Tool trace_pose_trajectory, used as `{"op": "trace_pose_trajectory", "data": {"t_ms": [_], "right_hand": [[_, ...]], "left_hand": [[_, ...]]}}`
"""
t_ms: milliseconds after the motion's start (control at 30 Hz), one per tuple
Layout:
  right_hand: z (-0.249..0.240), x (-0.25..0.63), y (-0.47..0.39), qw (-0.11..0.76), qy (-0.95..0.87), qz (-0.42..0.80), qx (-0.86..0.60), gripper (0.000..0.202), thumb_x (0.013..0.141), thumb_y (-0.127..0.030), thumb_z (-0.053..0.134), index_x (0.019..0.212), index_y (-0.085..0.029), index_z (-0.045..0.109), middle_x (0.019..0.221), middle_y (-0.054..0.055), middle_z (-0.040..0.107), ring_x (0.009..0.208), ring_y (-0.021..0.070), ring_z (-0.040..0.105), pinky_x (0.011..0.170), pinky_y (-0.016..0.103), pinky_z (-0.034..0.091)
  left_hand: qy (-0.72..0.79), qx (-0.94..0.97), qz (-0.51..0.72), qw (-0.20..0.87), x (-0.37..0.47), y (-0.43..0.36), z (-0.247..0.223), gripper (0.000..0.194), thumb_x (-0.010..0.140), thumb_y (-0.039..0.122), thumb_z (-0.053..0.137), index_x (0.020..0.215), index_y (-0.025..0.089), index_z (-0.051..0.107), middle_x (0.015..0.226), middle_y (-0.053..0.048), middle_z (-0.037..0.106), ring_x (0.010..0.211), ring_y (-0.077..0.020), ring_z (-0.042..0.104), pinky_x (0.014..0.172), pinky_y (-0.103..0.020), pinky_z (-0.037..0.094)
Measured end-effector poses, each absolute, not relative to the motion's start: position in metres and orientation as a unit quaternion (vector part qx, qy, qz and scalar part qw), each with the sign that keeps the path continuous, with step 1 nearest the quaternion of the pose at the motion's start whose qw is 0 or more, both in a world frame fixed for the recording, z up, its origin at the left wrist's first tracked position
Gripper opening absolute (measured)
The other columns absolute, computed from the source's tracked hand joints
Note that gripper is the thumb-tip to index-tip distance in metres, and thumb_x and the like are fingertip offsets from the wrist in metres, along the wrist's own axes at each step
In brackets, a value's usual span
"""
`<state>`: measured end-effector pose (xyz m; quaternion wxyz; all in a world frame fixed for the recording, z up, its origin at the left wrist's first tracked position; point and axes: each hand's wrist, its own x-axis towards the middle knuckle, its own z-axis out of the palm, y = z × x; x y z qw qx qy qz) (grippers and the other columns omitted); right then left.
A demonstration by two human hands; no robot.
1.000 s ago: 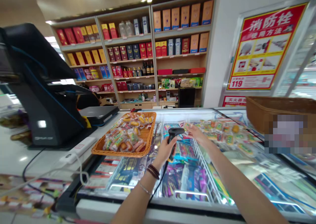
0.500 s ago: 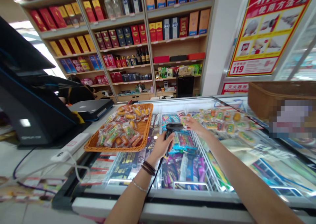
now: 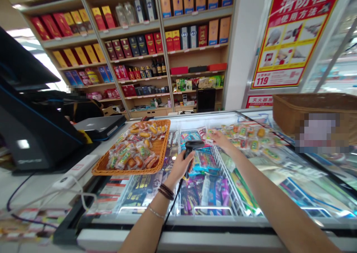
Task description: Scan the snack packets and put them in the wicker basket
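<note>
My left hand is wrapped round the handle of a black barcode scanner, its head pointing right and its cord trailing down past my wrist. Just beyond the scanner's head, my right hand pinches a small clear-wrapped snack packet with a green and white label. On the freezer's glass top, right of that hand, lie several more wrapped snacks. An orange wicker basket left of my left hand holds many similar packets.
Inside the chest freezer, wire baskets hold colourful packs. A black checkout terminal, a flat scale and a white power strip stand left. A brown basket sits right. A person is behind the terminal.
The view has shifted slightly. My left hand still grips the scanner, and my right hand still holds the snack packet near the scanner's head, a little farther from it.
</note>
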<state>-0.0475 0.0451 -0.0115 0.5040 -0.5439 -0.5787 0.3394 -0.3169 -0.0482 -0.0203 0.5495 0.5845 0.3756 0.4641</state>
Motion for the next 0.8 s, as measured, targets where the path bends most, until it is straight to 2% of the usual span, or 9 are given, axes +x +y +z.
{"op": "trace_pose_trajectory", "data": {"t_ms": [100, 200, 300, 433, 633, 800], "right_hand": [[0.008, -0.018, 0.047, 0.478, -0.574, 0.209, -0.630, 0.029, 0.099, -0.033, 0.081, 0.126, -0.022, 0.087, 0.111, 0.011, 0.092, 0.114, 0.0354, 0.088, 0.111, 0.053, 0.071], [0.034, 0.012, 0.042, 0.404, -0.585, 0.108, -0.695, 0.046, 0.103, -0.025, 0.076, 0.148, -0.017, 0.082, 0.134, 0.019, 0.090, 0.133, 0.0383, 0.085, 0.122, 0.053, 0.064], [0.052, 0.034, 0.032, 0.320, -0.590, 0.017, -0.741, 0.058, 0.105, -0.022, 0.077, 0.162, -0.016, 0.075, 0.147, 0.023, 0.086, 0.139, 0.0395, 0.083, 0.121, 0.049, 0.063], [0.056, 0.040, 0.021, 0.286, -0.591, -0.080, -0.750, 0.054, 0.109, -0.023, 0.068, 0.161, -0.015, 0.076, 0.159, 0.026, 0.077, 0.139, 0.0396, 0.082, 0.115, 0.047, 0.065], [0.041, -0.007, 0.038, 0.340, -0.665, -0.040, -0.663, 0.043, 0.106, -0.025, 0.064, 0.144, -0.020, 0.083, 0.150, 0.021, 0.080, 0.113, 0.0334, 0.087, 0.106, 0.047, 0.068], [0.050, -0.128, 0.068, 0.401, -0.744, 0.065, -0.531, 0.039, 0.103, -0.024, 0.070, 0.139, -0.023, 0.084, 0.146, 0.018, 0.083, 0.119, 0.0328, 0.087, 0.111, 0.049, 0.068]], "left_hand": [[0.371, 0.574, 0.477, 0.552, -0.308, -0.040, -0.016, 0.081, 0.074, 0.100, 0.089, 0.080, 0.024, 0.062, 0.060, 0.004, 0.057, 0.042, -0.0104, 0.048, 0.043, -0.027, 0.039], [0.364, 0.558, 0.494, 0.559, -0.294, -0.030, -0.008, 0.081, 0.072, 0.099, 0.091, 0.079, 0.024, 0.062, 0.059, 0.004, 0.057, 0.043, -0.0102, 0.048, 0.044, -0.026, 0.040], [0.355, 0.542, 0.513, 0.564, -0.278, -0.022, 0.002, 0.080, 0.071, 0.097, 0.093, 0.079, 0.024, 0.062, 0.061, 0.003, 0.060, 0.046, -0.0106, 0.051, 0.045, -0.025, 0.039], [0.357, 0.522, 0.530, 0.565, -0.272, -0.020, 0.010, 0.078, 0.073, 0.095, 0.092, 0.079, 0.024, 0.061, 0.062, 0.002, 0.060, 0.046, -0.0109, 0.052, 0.046, -0.025, 0.039], [0.356, 0.488, 0.575, 0.552, -0.319, -0.031, 0.029, 0.078, 0.073, 0.093, 0.095, 0.083, 0.024, 0.061, 0.067, 0.002, 0.063, 0.050, -0.0116, 0.056, 0.047, -0.026, 0.042], [0.388, 0.452, 0.638, 0.488, -0.400, -0.042, 0.055, 0.073, 0.080, 0.087, 0.096, 0.085, 0.024, 0.061, 0.068, 0.003, 0.063, 0.050, -0.0108, 0.054, 0.048, -0.025, 0.044]]}}
